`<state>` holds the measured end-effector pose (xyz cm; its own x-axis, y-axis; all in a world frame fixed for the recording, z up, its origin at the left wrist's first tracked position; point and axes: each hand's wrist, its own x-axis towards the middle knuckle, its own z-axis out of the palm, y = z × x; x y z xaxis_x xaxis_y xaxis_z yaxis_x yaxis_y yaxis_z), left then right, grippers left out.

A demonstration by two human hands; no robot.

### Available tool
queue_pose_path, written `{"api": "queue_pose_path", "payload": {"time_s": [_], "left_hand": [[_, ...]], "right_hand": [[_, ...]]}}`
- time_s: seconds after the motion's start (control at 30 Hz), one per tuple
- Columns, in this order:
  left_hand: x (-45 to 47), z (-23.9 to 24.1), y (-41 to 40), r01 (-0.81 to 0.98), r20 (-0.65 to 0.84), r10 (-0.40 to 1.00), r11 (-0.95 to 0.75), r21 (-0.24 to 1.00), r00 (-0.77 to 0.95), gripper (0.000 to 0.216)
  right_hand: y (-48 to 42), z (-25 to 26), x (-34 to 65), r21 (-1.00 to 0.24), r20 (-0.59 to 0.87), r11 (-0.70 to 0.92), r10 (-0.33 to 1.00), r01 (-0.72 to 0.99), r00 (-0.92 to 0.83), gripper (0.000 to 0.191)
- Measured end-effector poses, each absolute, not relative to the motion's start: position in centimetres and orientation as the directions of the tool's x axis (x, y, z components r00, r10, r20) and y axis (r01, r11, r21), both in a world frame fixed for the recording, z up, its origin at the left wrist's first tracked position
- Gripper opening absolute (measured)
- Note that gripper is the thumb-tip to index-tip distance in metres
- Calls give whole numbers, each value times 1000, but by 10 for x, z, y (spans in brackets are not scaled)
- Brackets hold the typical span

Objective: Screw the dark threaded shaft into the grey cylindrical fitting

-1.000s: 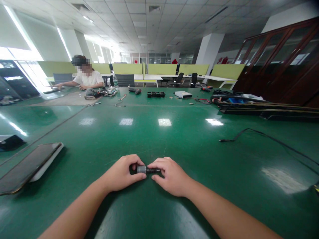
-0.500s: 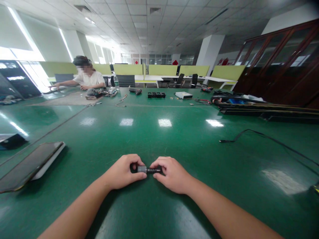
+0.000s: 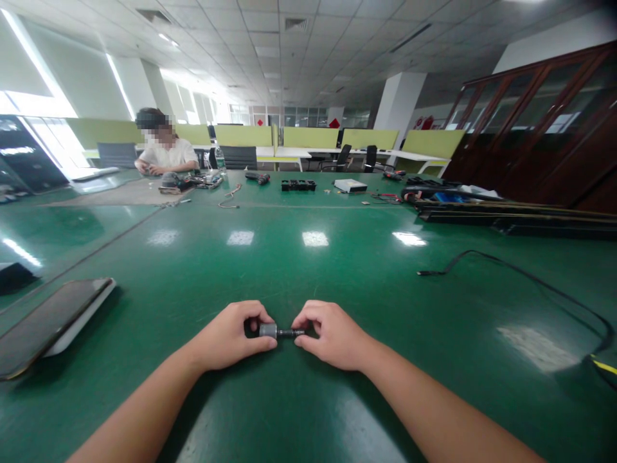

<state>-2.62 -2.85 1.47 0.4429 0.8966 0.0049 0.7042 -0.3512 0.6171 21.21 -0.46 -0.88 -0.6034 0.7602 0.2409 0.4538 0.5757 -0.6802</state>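
Observation:
A small metal part with a grey cylinder (image 3: 268,330) and a thin dark shaft (image 3: 285,333) lies level between my two hands, just above or on the green table. My left hand (image 3: 234,337) is closed around the grey cylinder, thumb in front and fingers behind. At the shaft's right end, my right hand (image 3: 333,337) is closed with thumb and fingertips on the dark tip, which looks ribbed. Its exact kind is too small to make out, and the fingers hide both ends in part.
A flat dark-topped slab (image 3: 53,321) lies at the left. On the right a black cable (image 3: 482,254) curves across the green table (image 3: 337,270). Far along it are a black rack (image 3: 299,185), a white box (image 3: 350,186) and black bars (image 3: 463,215). A person (image 3: 166,151) sits far left.
My hands have moved slightly apart, and more bare shaft shows by the cylinder. The ribbed portion now sits at my right fingertips. The far person's outstretched arm has drawn in. The view shifted slightly.

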Motion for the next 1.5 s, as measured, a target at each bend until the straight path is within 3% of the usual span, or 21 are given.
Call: {"api": "queue_pose_path", "payload": {"time_s": [0.33,0.53,0.97,1.1,1.27,1.5], "left_hand": [[-26,16,-28,711,-8,896,-348,611,445,22],[-26,16,-29,710,-18,896,-339,617,444,23],[-26,16,-28,702,4,894,-355,617,448,24],[-26,15,-28,706,4,894,-356,612,447,24],[-26,14,-28,712,6,893,-362,602,449,23],[-26,13,-29,725,-8,901,-344,596,433,25]], "right_hand": [[6,-8,226,-651,191,565,768,506,-612,7],[15,-8,240,-700,99,441,839,562,-535,8],[4,-6,229,-666,191,544,786,510,-588,6],[0,-8,221,-717,181,507,798,477,-576,13],[-7,-9,210,-829,136,422,789,366,-599,38],[-7,-10,209,-738,183,523,763,426,-620,34]]}}
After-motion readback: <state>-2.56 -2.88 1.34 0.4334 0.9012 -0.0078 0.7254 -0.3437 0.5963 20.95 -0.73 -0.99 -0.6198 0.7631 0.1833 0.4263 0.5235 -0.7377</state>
